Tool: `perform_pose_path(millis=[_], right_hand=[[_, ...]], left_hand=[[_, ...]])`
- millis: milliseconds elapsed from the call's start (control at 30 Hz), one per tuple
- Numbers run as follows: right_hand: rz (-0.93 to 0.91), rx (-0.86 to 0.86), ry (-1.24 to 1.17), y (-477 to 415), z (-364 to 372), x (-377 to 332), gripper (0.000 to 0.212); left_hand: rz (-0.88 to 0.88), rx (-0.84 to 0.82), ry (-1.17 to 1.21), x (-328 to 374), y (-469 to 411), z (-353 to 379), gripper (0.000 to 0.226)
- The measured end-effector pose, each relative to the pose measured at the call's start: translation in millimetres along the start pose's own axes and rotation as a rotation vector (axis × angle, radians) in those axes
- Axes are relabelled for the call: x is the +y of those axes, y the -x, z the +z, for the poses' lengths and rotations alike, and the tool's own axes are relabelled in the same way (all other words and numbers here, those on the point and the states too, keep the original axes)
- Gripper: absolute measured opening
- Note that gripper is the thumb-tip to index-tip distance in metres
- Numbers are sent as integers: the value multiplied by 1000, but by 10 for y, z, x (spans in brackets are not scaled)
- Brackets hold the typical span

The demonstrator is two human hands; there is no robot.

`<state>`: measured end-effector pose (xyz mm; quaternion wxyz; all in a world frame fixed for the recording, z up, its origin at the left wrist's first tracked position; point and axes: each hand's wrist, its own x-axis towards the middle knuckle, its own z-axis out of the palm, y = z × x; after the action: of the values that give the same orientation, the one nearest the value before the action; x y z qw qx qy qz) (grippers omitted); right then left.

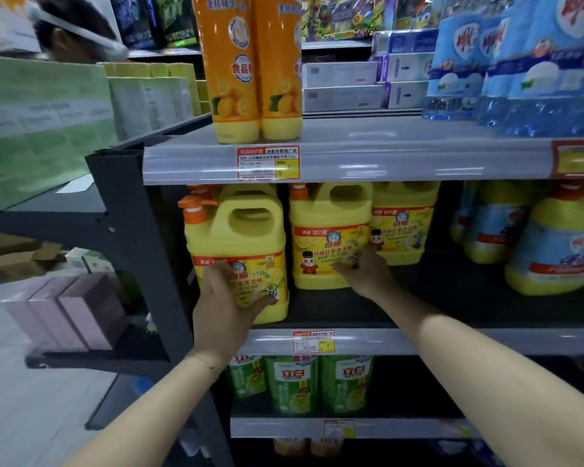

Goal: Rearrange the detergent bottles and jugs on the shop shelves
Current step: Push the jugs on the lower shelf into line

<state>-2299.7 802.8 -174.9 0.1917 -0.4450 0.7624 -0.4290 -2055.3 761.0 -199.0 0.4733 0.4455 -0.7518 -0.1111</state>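
Three yellow detergent jugs with orange pump tops stand on the middle shelf point(351, 311). My left hand point(228, 306) is wrapped around the lower front of the leftmost jug point(246, 230), which stands near the shelf's front edge. My right hand point(363, 269) grips the lower right corner of the second jug point(327, 237), set further back. A third yellow jug point(405, 220) stands just behind and to the right of it. Two tall orange bottles point(250, 62) stand on the shelf above.
Yellow jugs with blue labels point(553, 244) fill the right of the middle shelf. Green bottles point(294, 382) stand on the shelf below. Blue packs point(520, 62) and white boxes point(341, 85) sit on top. A dark rack post point(132, 230) rises at left. A person's head point(75, 32) shows top left.
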Motion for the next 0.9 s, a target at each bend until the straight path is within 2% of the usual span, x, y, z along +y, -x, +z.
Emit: perform_pose_path(millis=[100,133,167,200,233,300,333,400,500,600,700,833,900], right_hand=[[-2,-71,78,107,75,-22,34],[-10,-141,173,178,96,-80,26],[-20,-233,275,245,119,-143,28],[-40,-333,339,299,143,-218,38],[-80,-422,329,328,179,-280,56],[-186,-504,181,364,287,-411,90],[-233,-498,111,361,344,-463,96],[-256,-453,10,332,436,-534,90],[-253,-406,-58,319,459,-527,77],[-289,-371,-58,339,307,-402,77],[-273,-371,-79,357,18,-226,87],[-215,-306,-53,348,-433,41,66],[-182,-262,-40,331,-669,198,67]], left_hand=[[-74,124,92,-16,3,-94,83],[-90,137,112,-31,-2,-123,85],[-106,125,132,-32,-8,-147,88],[-124,90,149,-28,-14,-161,92],[-148,50,171,-27,-26,-166,99],[-241,-39,252,-28,-63,-161,113],[-295,-71,292,-18,-86,-169,117],[-358,-92,291,-1,-126,-204,111],[-366,-75,283,49,-123,-264,85],[-342,-103,299,119,-41,-225,68],[-313,-133,350,288,43,-39,68],[-211,-213,437,572,82,348,65],[-188,-261,472,731,100,575,63]])
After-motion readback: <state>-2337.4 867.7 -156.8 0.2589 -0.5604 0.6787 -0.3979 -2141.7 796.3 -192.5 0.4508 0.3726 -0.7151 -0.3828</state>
